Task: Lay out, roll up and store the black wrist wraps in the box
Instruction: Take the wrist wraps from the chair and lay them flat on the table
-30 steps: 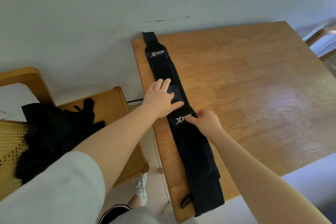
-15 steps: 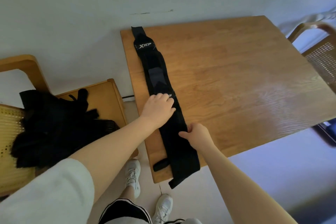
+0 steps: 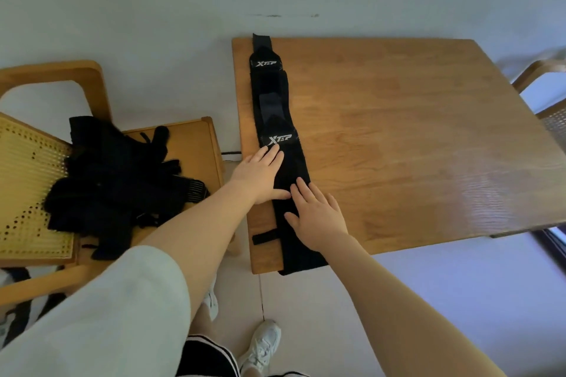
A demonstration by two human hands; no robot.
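Observation:
Long black wrist wraps with white logos lie stretched along the left edge of the wooden table, one on top of the other. The far end overhangs the table's back edge and the near end reaches its front edge. My left hand lies flat on the wraps just below the nearer logo, fingers straight. My right hand presses flat on the wraps a little nearer to me, fingers spread. A short black loop sticks out sideways near the front end. No box is in view.
A pile of black fabric items lies on a wooden chair with a cane back left of the table. Another chair stands at the right edge. My feet in white shoes are below, on the floor.
My right hand has uncurled from the wrap's edge and now lies flat on it. The nearer logo, hidden by my left hand half a second ago, shows again. The camera view shifted.

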